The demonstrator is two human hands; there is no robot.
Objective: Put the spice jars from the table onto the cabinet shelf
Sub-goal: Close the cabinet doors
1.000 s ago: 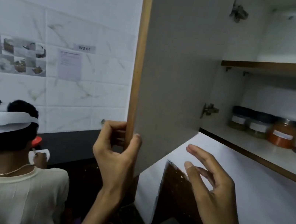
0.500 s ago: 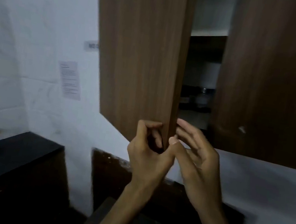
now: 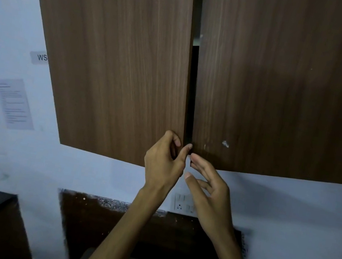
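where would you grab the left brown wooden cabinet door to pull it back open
Grip the left brown wood-grain cabinet door at the bottom of its inner vertical edge, coming from below and the right, through the dark gap beside the right brown wooden door. No handle shows, and the left hand already pinches that corner.

Left hand [image 3: 165,164] pinches left cabinet door [image 3: 114,57] edge; right hand [image 3: 207,187] loose.

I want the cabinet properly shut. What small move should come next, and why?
Probably let the left hand ease the left cabinet door the last bit closed and let go. It still pinches that door's lower edge, and a narrow dark gap remains against the right cabinet door. The right hand is open, just below.
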